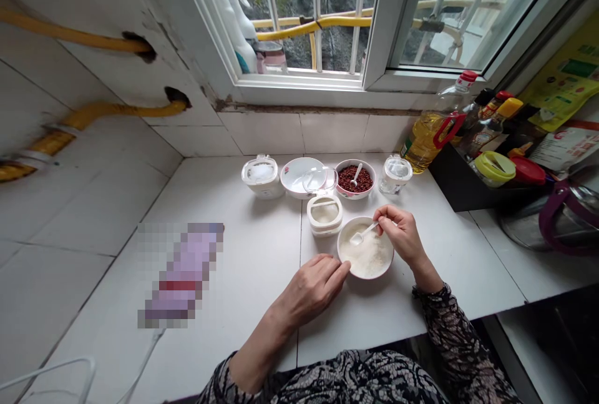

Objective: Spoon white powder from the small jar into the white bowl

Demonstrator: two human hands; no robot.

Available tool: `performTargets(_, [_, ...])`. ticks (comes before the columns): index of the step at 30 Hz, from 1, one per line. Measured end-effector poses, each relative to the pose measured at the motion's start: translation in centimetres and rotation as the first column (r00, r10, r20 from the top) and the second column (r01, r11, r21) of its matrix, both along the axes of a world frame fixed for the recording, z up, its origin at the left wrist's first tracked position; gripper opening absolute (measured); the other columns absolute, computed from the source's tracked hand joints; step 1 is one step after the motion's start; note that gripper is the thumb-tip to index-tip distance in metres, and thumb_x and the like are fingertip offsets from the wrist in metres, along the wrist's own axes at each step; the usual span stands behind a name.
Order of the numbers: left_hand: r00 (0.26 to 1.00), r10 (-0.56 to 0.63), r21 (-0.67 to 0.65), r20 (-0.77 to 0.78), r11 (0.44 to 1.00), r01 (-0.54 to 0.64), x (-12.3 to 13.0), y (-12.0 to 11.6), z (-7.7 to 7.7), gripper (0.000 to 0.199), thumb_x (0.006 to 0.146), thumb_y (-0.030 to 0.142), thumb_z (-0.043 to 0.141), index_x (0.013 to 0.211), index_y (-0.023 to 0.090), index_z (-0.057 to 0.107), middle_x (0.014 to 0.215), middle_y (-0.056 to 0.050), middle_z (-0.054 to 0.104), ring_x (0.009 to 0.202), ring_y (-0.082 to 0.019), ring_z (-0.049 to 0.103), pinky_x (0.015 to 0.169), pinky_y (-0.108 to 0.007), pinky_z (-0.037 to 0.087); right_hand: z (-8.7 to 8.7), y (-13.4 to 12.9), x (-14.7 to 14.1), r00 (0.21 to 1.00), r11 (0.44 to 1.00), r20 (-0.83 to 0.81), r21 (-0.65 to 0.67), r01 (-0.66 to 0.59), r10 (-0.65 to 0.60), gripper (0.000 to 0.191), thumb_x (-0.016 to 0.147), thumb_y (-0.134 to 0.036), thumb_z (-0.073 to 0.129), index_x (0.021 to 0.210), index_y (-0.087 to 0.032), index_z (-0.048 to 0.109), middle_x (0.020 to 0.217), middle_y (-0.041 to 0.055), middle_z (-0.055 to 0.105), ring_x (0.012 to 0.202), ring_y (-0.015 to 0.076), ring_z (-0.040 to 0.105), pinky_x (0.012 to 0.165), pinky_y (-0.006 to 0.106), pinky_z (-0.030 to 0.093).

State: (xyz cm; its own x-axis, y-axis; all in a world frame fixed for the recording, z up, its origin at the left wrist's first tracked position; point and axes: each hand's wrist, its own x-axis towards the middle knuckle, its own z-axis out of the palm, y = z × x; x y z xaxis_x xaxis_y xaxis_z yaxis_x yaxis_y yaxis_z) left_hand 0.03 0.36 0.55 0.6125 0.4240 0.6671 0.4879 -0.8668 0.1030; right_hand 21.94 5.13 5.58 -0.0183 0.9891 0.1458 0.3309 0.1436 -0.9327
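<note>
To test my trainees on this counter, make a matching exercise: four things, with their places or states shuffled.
1. Right hand
2. Left hand
3. Bowl of dark red grains
4. Oil bottle

A. Beside a black box
B. Holding a white spoon
C. Between a white bowl and a clear jar
D. At the left rim of a bowl of white powder

Pairs: 1-B; 2-D; 3-C; 4-A

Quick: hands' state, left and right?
Left hand: loosely curled at the bowl's rim; can't tell if gripping.
Right hand: closed, holding the spoon over the bowl.
</note>
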Motion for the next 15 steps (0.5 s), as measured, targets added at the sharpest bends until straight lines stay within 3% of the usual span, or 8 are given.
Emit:
performTargets(8, [1.000,-0.016,-0.021,0.010,1.000,0.016,0.02,-0.04,0.24,0.018,0.098,0.003,0.042,0.104,0.009,0.057,0.078,-0.006,0.066,0.067,-0.017,0.064,0.068,-0.033,0.059,0.07,0.42,0.21,0.975,0.997,-0.213,-0.066,0.046,-0.059,0.013,0.072,-0.031,0.057,0.069,-0.020,0.063,0.049,-0.0039,0.054,0.050,0.0130,0.049,0.057,0.028,0.042])
performTargets(15, [1.000,0.001,-0.022,0.004,1.000,-0.001,0.03,-0.13,0.28,0.022,0.099,0.005,0.037,0.104,0.012,0.058,0.078,-0.006,0.067,0.068,-0.017,0.064,0.068,-0.033,0.059,0.08,0.94,-0.20,0.952,0.996,-0.297,-0.068,0.052,-0.070,0.012,0.074,-0.031,0.058,0.073,-0.020,0.063,0.052,-0.0032,0.057,0.054,0.0142,0.053,0.064,0.030,0.046])
